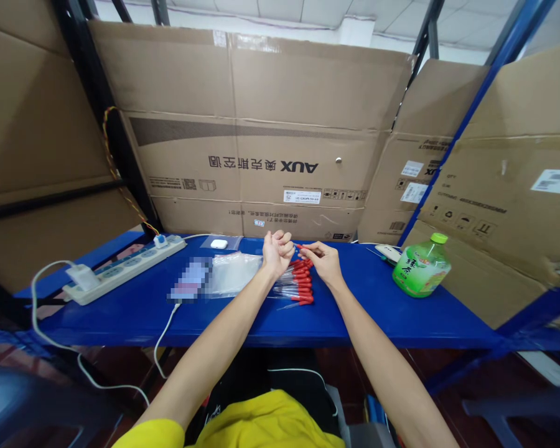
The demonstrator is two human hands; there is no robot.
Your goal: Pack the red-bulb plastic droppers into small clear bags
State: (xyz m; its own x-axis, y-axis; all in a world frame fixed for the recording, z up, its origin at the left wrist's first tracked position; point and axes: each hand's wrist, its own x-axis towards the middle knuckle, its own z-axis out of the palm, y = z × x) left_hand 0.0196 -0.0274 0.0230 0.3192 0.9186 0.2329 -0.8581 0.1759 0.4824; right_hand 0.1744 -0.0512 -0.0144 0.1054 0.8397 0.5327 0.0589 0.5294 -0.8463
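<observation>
Head view: red-tipped tubes point(303, 286) lie heaped near the bench's point(378, 305) back edge.
Our right hand point(325, 260) pinches a single tube point(300, 247); our left hand point(277, 250) is curled, and we cannot tell its grip.

blue shelf point(378, 311) | power strip point(126, 267) | clear bags point(233, 274) | red-capped tubes point(303, 287) | green bottle point(420, 269)

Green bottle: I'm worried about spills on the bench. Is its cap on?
On: a light-green cap sits closed on the neck of the bottle.
</observation>
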